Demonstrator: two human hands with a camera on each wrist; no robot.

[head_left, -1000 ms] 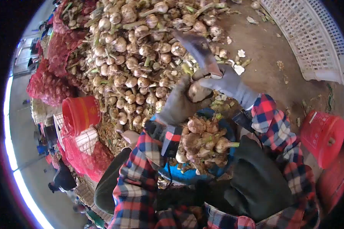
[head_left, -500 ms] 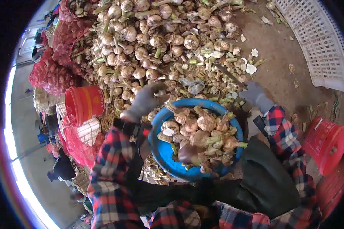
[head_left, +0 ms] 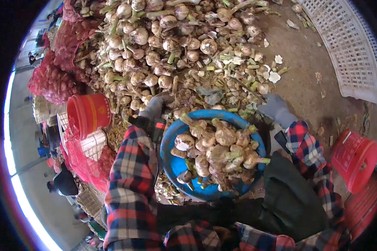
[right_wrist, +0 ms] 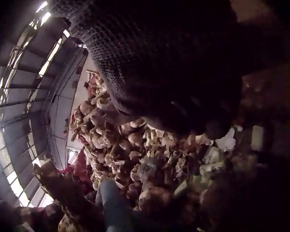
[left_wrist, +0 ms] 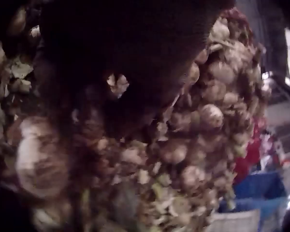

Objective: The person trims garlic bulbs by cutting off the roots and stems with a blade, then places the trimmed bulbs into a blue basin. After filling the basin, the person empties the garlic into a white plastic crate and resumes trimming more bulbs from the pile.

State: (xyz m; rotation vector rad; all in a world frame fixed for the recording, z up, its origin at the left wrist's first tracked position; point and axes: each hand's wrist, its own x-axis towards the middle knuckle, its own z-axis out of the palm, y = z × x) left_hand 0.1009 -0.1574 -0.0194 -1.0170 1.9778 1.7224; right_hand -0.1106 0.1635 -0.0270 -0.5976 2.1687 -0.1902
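In the head view my gloved left hand (head_left: 156, 106) reaches into the near edge of the garlic heap (head_left: 155, 46), left of the blue basin (head_left: 168, 161). Its fingertips are among the bulbs; I cannot tell whether they grip one. The dark glove fills the top of the left wrist view, a garlic bulb (left_wrist: 41, 162) near it. My gloved right hand (head_left: 276, 109) holds a knife (head_left: 252, 91), the thin blade pointing up and left over cut stems. Trimmed garlic bulbs (head_left: 218, 146) pile up in the basin, and one bulb (head_left: 184, 177) lies at its left side.
Cut stems and peel (head_left: 234, 62) litter the floor beyond the basin. A white crate (head_left: 343, 46) stands at the upper right. One red bucket (head_left: 352, 159) is at the right, another red bucket (head_left: 90, 115) at the left, near red mesh sacks (head_left: 54, 79).
Both hands were together on a garlic bulb with the knife; they then parted. A bulb dropped into the basin and now rests at its left. The left hand moved to the heap.
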